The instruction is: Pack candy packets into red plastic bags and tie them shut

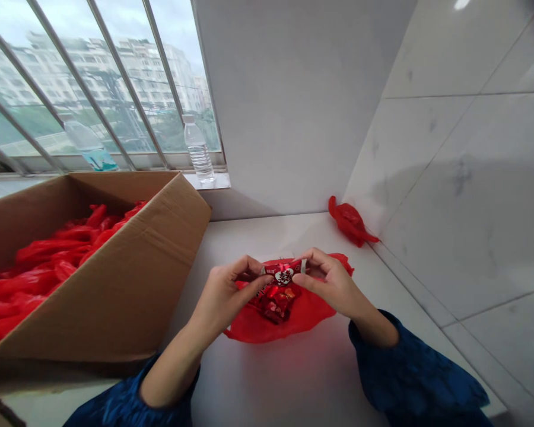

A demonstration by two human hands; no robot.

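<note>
**Red packet pinched between both hands**

The left hand (225, 290) and right hand (331, 281) each clamp one end of a small red packet (283, 273), stretched level between the fingertips. It hangs just above an open red bag (293, 320) of sweets on the white desk (293, 379).

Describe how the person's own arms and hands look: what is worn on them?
Both hands are bare: no gloves, rings or watch can be seen on the left hand or the right hand. Each arm wears a deep blue sleeve of crinkled, textured fabric, pushed back so the wrists and forearms show.
</note>
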